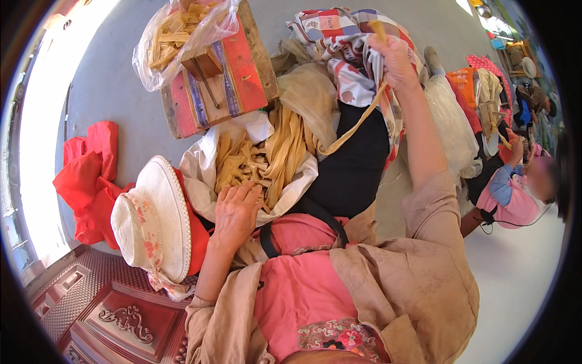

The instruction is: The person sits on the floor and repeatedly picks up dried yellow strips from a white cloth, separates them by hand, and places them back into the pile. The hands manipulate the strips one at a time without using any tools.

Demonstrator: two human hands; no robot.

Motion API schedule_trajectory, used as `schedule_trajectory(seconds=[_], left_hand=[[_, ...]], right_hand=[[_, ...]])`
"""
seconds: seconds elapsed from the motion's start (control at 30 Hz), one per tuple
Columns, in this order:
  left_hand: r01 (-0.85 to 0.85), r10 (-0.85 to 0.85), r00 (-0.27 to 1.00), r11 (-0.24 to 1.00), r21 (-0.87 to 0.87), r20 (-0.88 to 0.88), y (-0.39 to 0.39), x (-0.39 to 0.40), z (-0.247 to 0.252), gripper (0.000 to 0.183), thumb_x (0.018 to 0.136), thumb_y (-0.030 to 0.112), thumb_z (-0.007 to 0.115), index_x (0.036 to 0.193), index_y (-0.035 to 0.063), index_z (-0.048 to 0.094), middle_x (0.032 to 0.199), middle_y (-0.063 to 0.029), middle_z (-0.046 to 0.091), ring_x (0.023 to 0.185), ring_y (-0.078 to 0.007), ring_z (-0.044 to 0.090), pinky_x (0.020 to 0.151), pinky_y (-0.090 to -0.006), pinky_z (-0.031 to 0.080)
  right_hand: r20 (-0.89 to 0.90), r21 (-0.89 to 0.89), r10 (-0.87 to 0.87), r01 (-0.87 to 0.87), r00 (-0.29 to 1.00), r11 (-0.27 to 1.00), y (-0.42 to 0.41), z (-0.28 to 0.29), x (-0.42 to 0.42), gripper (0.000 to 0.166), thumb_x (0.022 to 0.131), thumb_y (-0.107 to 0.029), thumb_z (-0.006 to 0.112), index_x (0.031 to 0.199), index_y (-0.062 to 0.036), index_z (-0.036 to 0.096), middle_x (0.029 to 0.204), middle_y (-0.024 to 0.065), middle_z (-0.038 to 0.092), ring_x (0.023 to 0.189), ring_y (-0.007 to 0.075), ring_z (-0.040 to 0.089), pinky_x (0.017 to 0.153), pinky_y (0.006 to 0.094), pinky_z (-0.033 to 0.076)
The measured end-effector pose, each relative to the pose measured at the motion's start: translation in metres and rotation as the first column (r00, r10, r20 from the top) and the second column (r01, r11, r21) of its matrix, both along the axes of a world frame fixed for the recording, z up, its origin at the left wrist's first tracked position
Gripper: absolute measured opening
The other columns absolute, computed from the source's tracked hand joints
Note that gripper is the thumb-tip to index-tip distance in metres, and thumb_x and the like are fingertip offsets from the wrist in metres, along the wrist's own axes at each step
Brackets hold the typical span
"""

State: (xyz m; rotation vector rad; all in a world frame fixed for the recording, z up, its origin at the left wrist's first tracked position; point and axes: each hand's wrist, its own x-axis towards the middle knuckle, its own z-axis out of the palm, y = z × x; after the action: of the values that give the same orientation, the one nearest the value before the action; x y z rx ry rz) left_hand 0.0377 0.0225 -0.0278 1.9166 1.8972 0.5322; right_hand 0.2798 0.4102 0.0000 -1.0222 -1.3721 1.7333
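Note:
My right hand (393, 59) is raised at the upper right, closed on a long pale-brown dried plant strip (357, 125). The strip's end sticks up above the fist, and its other part hangs down towards a white sack (195, 182) in my lap. Folded and loose strips (284, 154) fill the sack. My left hand (238, 209) lies palm down at the sack's near rim, its fingertips on the strips; nothing is seen gripped in it. A patterned cloth (354, 77) lies beside and beneath my right hand.
A red-topped wooden stand (248, 68) with a small wooden block (202, 63) and metal rod is ahead. A clear plastic bag (157, 82) of strips rests on it. At left are a white hat (154, 218) and red cloth (91, 182). Another person (514, 191) sits at right.

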Motion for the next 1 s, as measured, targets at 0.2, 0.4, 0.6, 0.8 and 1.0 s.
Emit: schedule_trajectory(seconds=[0.2, 0.4, 0.6, 0.8, 1.0], left_hand=[[0.039, -0.038, 0.999, 0.999, -0.004, 0.038, 0.001, 0.010, -0.008, 0.034, 0.076, 0.011, 0.070, 0.109, 0.0047, 0.065, 0.114, -0.0116, 0.065, 0.100, -0.0298, 0.061, 0.089, -0.0414, 0.046], [0.010, -0.010, 0.999, 1.000, -0.003, 0.035, -0.004, 0.004, -0.003, 0.034, 0.076, 0.010, 0.069, 0.109, 0.0047, 0.065, 0.114, -0.0114, 0.064, 0.101, -0.0299, 0.061, 0.089, -0.0414, 0.046], [-0.032, 0.033, 0.998, 0.999, -0.031, 0.048, -0.021, -0.001, -0.011, 0.033, 0.076, 0.011, 0.070, 0.107, 0.0043, 0.064, 0.111, -0.0114, 0.065, 0.098, -0.0300, 0.061, 0.090, -0.0423, 0.046], [0.017, -0.017, 0.999, 1.000, 0.011, 0.052, -0.013, 0.008, -0.014, 0.032, 0.076, 0.010, 0.069, 0.108, 0.0042, 0.065, 0.110, -0.0118, 0.066, 0.098, -0.0305, 0.062, 0.087, -0.0415, 0.047], [0.013, -0.014, 0.999, 1.000, 0.008, 0.035, -0.015, 0.006, -0.018, 0.030, 0.077, 0.012, 0.068, 0.106, 0.0036, 0.064, 0.109, -0.0128, 0.066, 0.095, -0.0300, 0.063, 0.085, -0.0424, 0.047]], right_hand=[[-0.363, 0.021, 0.055, -0.051, 0.930, 0.998, -0.047, 0.064, -0.056, 0.013, 0.096, -0.017, 0.060, 0.088, -0.0070, 0.056, 0.064, -0.0041, 0.052, 0.045, 0.0002, 0.040, 0.037, 0.0161, 0.029], [0.483, 0.317, 0.159, -0.340, 0.861, 0.885, -0.048, -0.024, -0.081, 0.030, 0.093, -0.025, 0.061, 0.114, -0.0035, 0.064, 0.087, 0.0041, 0.066, 0.078, 0.0124, 0.060, 0.070, 0.0270, 0.048], [0.724, 0.681, -0.435, -0.450, 0.536, 0.578, -0.054, -0.009, -0.047, 0.041, 0.086, -0.040, 0.065, 0.112, -0.0086, 0.067, 0.105, 0.0120, 0.069, 0.096, 0.0297, 0.065, 0.084, 0.0383, 0.049], [0.983, 0.156, -0.056, -0.643, 0.173, 0.750, -0.044, -0.059, 0.001, 0.040, 0.083, -0.041, 0.067, 0.108, -0.0109, 0.069, 0.100, 0.0164, 0.068, 0.096, 0.0315, 0.066, 0.085, 0.0424, 0.049], [0.487, 0.310, -0.012, -0.159, 0.873, 0.937, -0.018, -0.029, -0.022, 0.024, 0.090, -0.021, 0.064, 0.100, 0.0010, 0.067, 0.079, -0.0024, 0.060, 0.071, 0.0056, 0.051, 0.066, 0.0235, 0.044]])
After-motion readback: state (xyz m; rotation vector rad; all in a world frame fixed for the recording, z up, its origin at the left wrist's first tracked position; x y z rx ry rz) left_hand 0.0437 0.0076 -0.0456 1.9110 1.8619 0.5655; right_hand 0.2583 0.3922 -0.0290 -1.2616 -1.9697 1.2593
